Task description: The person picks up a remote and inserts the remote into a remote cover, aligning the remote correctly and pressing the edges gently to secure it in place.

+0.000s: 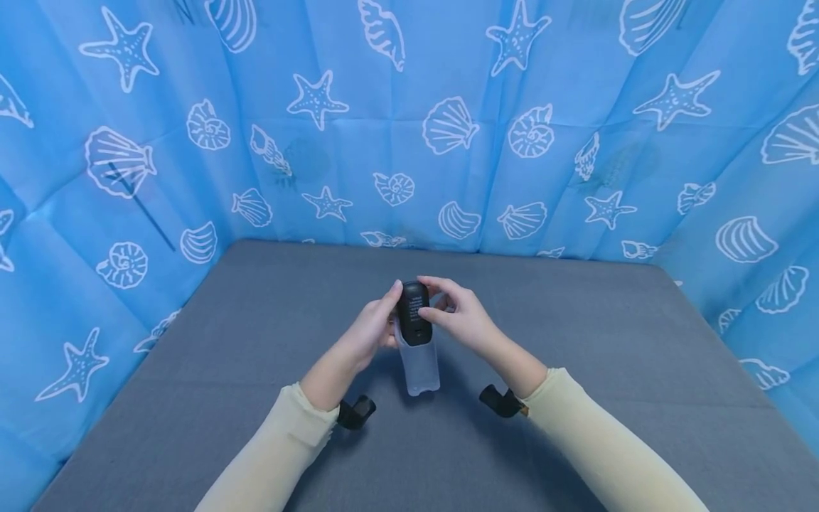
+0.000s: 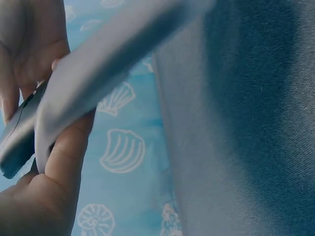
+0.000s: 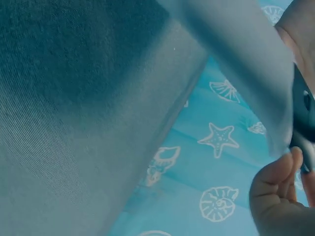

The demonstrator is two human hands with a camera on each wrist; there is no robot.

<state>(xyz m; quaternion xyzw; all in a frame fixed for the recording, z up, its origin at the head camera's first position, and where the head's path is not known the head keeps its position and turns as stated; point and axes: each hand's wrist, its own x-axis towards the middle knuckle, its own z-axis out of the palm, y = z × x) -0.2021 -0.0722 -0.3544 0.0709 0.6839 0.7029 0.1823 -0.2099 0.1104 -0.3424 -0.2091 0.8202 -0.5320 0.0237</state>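
Note:
Above the table, a slim black handheld device with rounded ends and small pale print on its face is held upright. Its lower end sits against a long grey flexible sleeve, which hangs down from it. My left hand grips the device and the sleeve's upper part from the left, thumb along the device's edge. From the right, my right hand pinches the device, thumb on the printed face and a finger at its top. In the left wrist view the sleeve bends away from the device.
A grey cloth-covered table lies below both hands. Blue curtains with white shells and starfish stand behind and at both sides. A black wrist mount sits below the left wrist, another mount below the right.

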